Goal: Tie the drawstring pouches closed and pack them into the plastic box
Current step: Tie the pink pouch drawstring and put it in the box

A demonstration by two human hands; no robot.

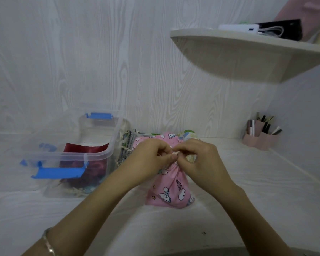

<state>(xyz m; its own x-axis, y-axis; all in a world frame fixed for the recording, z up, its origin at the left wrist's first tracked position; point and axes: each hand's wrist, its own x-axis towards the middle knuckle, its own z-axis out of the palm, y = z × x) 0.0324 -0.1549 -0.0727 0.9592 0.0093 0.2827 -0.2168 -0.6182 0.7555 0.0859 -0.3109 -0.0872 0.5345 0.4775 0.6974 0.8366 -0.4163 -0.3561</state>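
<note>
A pink drawstring pouch [169, 191] with a white cartoon print lies on the white desk, its gathered neck pointing away from me. My left hand [151, 156] and my right hand [198, 156] meet over that neck, and the fingers of both pinch the thin cream drawstring there. The knot itself is hidden under my fingers. To the left stands the clear plastic box [100, 152] with blue latches, open, holding a dark red pouch [81, 156] and other pouches underneath. More pouches [163, 136] lie in a pile behind my hands.
A pink pen holder [260, 137] with pens stands at the back right by the wall. A rounded shelf [248, 50] juts out above on the right, carrying a white device and a dark case. The box's clear lid [44, 156] lies to its left.
</note>
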